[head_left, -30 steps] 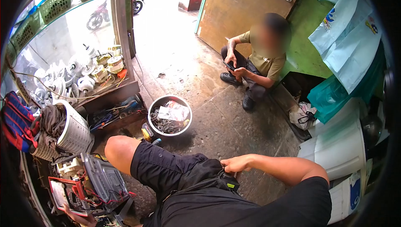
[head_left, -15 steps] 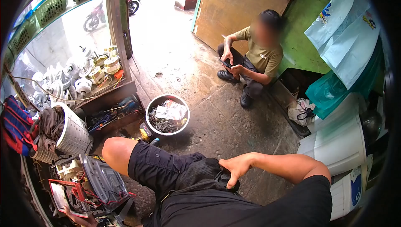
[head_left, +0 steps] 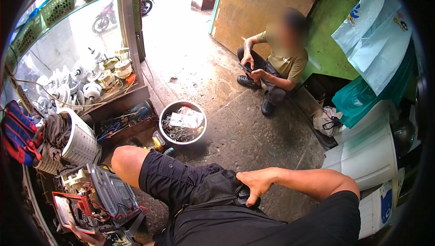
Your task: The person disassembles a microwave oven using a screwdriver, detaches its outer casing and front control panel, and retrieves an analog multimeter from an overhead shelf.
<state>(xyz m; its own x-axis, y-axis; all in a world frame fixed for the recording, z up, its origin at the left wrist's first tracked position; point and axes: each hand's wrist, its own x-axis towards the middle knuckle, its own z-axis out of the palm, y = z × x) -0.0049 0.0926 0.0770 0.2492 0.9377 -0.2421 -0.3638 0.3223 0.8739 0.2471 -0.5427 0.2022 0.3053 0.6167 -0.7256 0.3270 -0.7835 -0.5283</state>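
My left hand (head_left: 86, 235) is at the bottom left, partly cut off by shadow and clutter. Its thumb lies on the lower edge of a red-framed meter (head_left: 68, 210) with a pale face; the other fingers are hidden behind it. Red and black wires run from the meter toward a grey plastic case (head_left: 111, 191) beside it. On my lap, my right hand (head_left: 257, 183) curls its thumb and fingers around the end of a black mesh bag (head_left: 215, 189). My bare knee (head_left: 129, 162) points left.
A metal basin (head_left: 205, 130) of small metal parts and a plastic packet stands ahead, with a yellow power tool (head_left: 158, 141) beside it. A seated person (head_left: 285, 62) holds a phone. At left are a white basket (head_left: 81, 142) and several lamps (head_left: 68, 83); white containers (head_left: 362, 151) stand right.
Both hands stay in nearly the same places. My left hand has shifted slightly against the meter's lower edge. The view has moved a little.
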